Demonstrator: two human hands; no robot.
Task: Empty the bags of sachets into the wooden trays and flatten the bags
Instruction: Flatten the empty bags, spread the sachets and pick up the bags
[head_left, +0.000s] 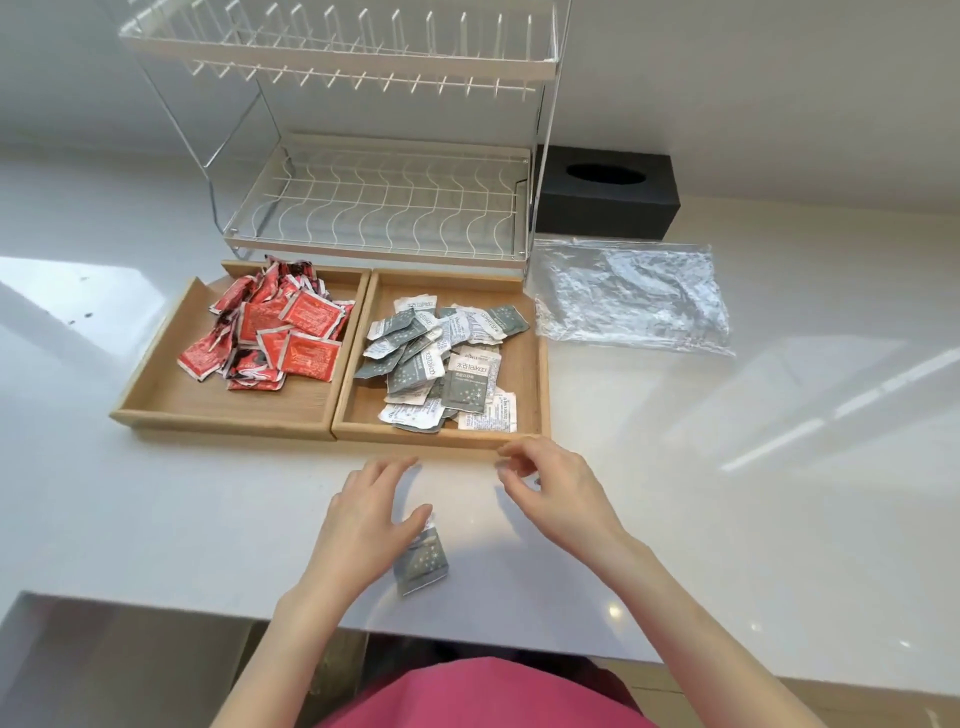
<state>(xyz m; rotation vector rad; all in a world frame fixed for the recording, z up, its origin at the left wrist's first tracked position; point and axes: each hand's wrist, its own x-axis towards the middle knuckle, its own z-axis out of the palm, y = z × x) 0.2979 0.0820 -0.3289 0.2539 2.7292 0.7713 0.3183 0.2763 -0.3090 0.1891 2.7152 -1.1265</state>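
Left hand (363, 519) pins one stray grey paper sachet (422, 564) against the white worktop (675, 493), likely for pickup; right hand's (550, 483) grip hangs loosely curled, empty.

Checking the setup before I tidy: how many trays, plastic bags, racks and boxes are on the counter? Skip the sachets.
Wooden trays: 2 (left tray, right tray)
Clear plastic bags: 1
Wire dish racks: 1
Black tissue boxes: 1
Total: 5
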